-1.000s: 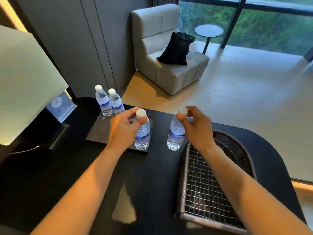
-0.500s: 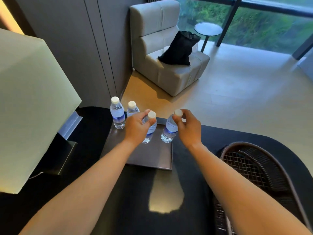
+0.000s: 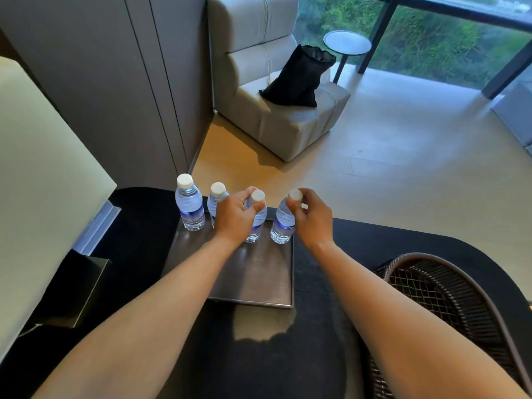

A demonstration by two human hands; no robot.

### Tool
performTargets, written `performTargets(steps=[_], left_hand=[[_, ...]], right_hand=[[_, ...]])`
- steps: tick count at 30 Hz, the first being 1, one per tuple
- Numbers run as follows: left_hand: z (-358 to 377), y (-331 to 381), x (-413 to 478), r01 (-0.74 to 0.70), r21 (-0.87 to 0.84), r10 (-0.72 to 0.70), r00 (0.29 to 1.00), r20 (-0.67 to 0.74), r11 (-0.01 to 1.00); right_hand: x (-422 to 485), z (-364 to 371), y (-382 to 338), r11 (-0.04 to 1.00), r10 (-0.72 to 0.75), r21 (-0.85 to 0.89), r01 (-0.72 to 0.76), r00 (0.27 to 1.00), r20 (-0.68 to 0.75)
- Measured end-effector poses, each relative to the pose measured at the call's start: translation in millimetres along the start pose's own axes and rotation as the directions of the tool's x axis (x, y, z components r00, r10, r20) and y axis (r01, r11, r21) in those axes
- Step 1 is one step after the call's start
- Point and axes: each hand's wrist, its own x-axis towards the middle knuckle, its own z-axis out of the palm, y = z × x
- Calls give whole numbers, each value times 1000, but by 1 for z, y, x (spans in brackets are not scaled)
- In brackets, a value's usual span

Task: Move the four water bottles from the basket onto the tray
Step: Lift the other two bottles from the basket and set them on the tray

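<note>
A dark metal tray point(image 3: 259, 280) lies on the black table. Along its far edge stand small clear water bottles with white caps and blue labels. The leftmost bottle point(image 3: 189, 203) and the second bottle point(image 3: 215, 198) stand free. My left hand point(image 3: 234, 216) grips the third bottle point(image 3: 257, 218) around its neck. My right hand point(image 3: 313, 218) holds the fourth bottle point(image 3: 283, 223) by its cap, at the tray's far right corner. Both held bottles are upright with their bases on the tray. The dark wicker basket point(image 3: 449, 300) at the right shows no bottles.
A large lamp shade point(image 3: 43, 180) fills the left side, its dark base point(image 3: 83, 289) on the table beside the tray. Beyond the table's far edge are a grey armchair point(image 3: 276, 119) with a black bag point(image 3: 299, 73), and a small round side table point(image 3: 347, 43).
Both hands carried their bottles from over the table to the tray's far edge and set them down beside the two standing ones. The view shifted left, so the basket moved to the right.
</note>
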Motion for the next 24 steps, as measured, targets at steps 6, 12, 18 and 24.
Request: performTargets(steps=[6, 12, 18, 24], left_hand=[[1, -3, 12, -23, 5, 23, 999, -30, 1000], [6, -3, 17, 18, -5, -18, 1000, 9, 1000], [10, 1, 14, 25, 9, -25, 1000, 10, 1000], [9, 1, 12, 21, 36, -21, 1000, -3, 999]], right_hand=[[14, 11, -1, 1000, 4, 8, -4, 1000, 17], [18, 15, 2, 1000, 4, 8, -4, 1000, 6], [19, 11, 2, 1000, 7, -1, -7, 1000, 5], [13, 8, 2, 1000, -7, 11, 7, 1000, 21]])
